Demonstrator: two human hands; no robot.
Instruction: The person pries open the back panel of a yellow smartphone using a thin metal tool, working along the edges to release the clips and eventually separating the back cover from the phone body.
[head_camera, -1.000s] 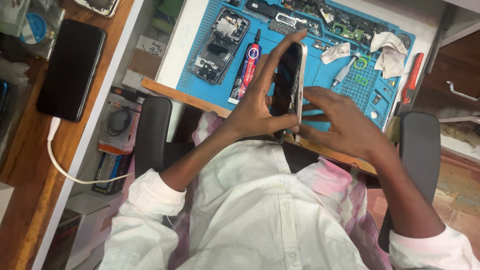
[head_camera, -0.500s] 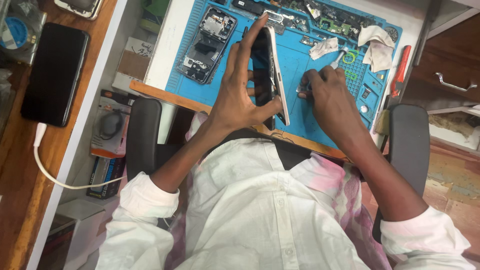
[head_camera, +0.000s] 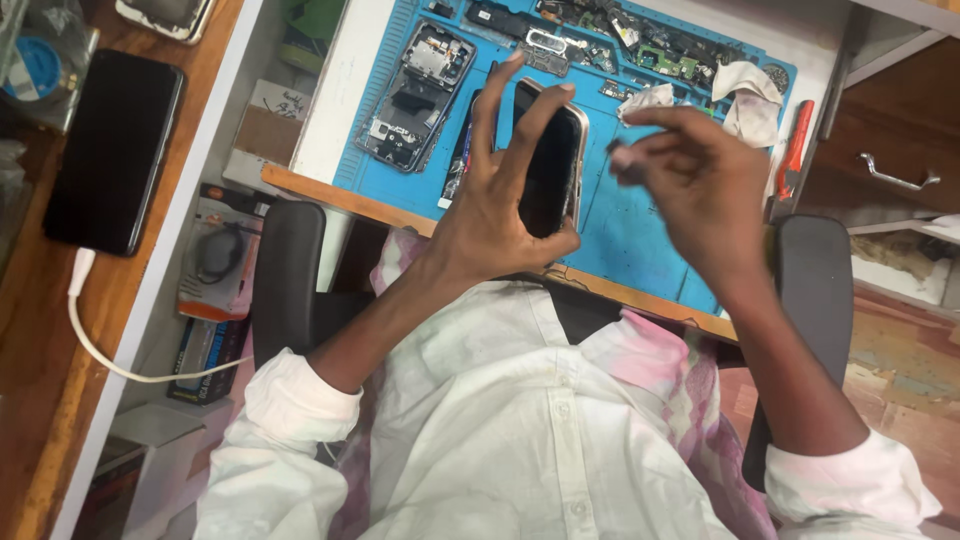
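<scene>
My left hand (head_camera: 495, 205) holds a dark smartphone (head_camera: 548, 160) upright above the blue work mat (head_camera: 630, 230), fingers spread around its edges and the thumb under its lower end. Blurred with motion, my right hand (head_camera: 690, 175) hovers just right of the phone with fingertips pinched together; I cannot tell whether anything small sits between them. An opened phone body (head_camera: 415, 95) with exposed parts lies on the mat to the left. A dark tube (head_camera: 462, 160) rests beside it, partly hidden by my left fingers.
Small phone parts and circuit boards (head_camera: 640, 40) line the mat's far edge, with crumpled white wipes (head_camera: 740, 85) and a red-handled tool (head_camera: 793, 150) at right. A black phone (head_camera: 112, 150) with a white cable (head_camera: 90, 330) lies on the wooden surface left. Chair armrests (head_camera: 285, 270) flank my body.
My right hand has pulled away from the phone to the right and pinched its fingers. The left hand still holds the phone, now tilted more face-on.
</scene>
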